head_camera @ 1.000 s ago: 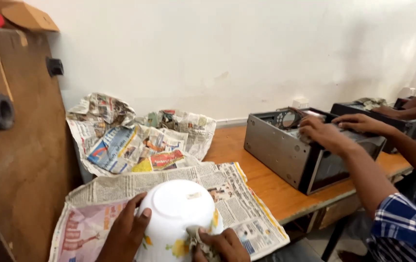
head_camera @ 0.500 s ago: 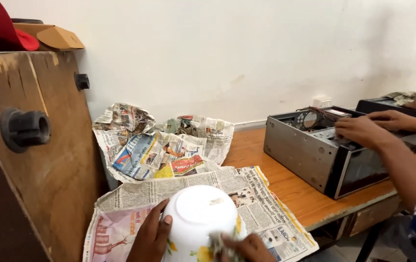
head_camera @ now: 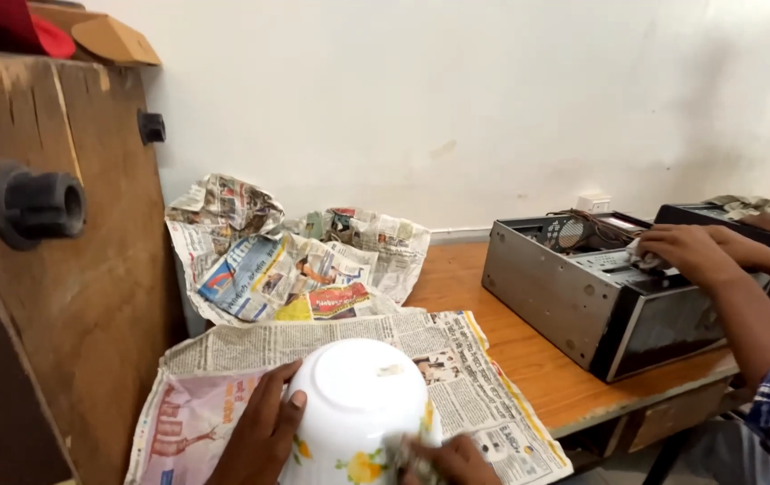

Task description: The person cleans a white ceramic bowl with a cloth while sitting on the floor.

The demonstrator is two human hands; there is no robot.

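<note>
A white bowl [head_camera: 358, 404] with yellow flower prints sits upside down on a spread newspaper [head_camera: 457, 377]. My left hand [head_camera: 259, 436] grips its left side, thumb up on the wall. At the bottom edge my right hand [head_camera: 452, 462] presses a small crumpled cloth [head_camera: 407, 454] against the bowl's near right side. Most of that hand is cut off by the frame.
Crumpled newspaper [head_camera: 286, 260] is heaped against the white wall. A tall wooden panel [head_camera: 53, 269] with black knobs stands at left. On the orange table [head_camera: 529, 359] a co-worker's hands [head_camera: 681, 251] rest on an open grey computer case [head_camera: 583, 287]; another dark case sits behind.
The view has shifted slightly; the bowl and both hands stay in the same place, with the right hand and cloth still moving at the bowl's side. The co-worker's hands shifted on the case.
</note>
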